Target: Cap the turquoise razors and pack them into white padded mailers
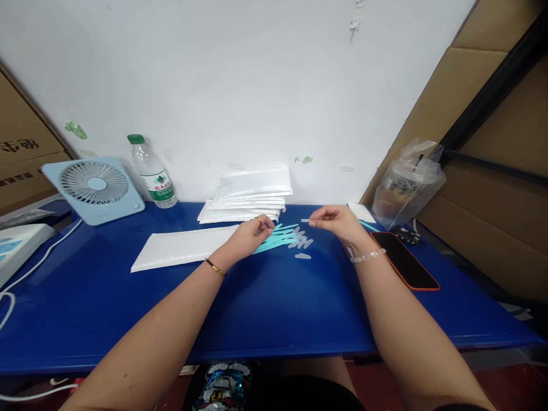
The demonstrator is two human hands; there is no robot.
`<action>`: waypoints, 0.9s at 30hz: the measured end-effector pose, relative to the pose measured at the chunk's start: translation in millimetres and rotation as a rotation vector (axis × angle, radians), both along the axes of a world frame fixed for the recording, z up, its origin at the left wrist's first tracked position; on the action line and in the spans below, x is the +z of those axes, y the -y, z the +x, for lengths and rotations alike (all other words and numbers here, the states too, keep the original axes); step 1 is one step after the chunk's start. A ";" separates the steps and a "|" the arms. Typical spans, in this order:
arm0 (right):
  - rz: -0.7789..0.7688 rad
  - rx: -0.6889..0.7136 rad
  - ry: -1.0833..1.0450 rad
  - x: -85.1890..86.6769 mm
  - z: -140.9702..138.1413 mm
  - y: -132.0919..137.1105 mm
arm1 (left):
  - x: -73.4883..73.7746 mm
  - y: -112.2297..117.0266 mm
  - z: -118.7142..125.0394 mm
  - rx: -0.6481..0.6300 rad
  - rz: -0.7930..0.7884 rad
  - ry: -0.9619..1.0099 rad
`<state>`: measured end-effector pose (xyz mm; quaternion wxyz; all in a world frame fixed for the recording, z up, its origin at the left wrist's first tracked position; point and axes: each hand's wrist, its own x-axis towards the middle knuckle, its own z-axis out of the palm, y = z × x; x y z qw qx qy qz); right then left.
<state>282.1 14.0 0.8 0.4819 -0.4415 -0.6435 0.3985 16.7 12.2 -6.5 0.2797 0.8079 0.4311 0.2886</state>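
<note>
Pinches a clear piece (305,220) in the closed fingers of the right hand (338,222), just above the blue surface (274,308), long axis level, tip aimed left. Curls the fingers of the left hand (250,235) shut on the turquoise strips (280,240), near the piece but apart, with the strips' free ends fanned rightward beneath it. Behind, white envelopes (248,200) and a bottle (153,171), green label in Chinese characters too small to read.

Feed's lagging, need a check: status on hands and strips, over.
Left grip on teal strips. Right grip pinching one clear piece, off the table. Loose clear pieces beside strips; phone by right wrist.
</note>
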 end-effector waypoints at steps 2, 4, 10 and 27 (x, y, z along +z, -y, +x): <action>-0.008 0.005 -0.007 0.6 -1.0 0.1 | -1.6 -2.9 -0.5 0.016 0.008 0.031; -0.022 0.012 -0.021 1.2 -1.7 -0.3 | -4.2 -6.0 -1.3 0.023 0.006 0.060; -0.074 -0.013 -0.060 -1.0 -5.4 -2.7 | -8.9 -9.9 -3.0 0.023 0.018 0.066; -0.060 0.046 0.006 -2.8 -25.9 2.4 | -1.4 -4.9 -1.2 0.013 0.027 -0.006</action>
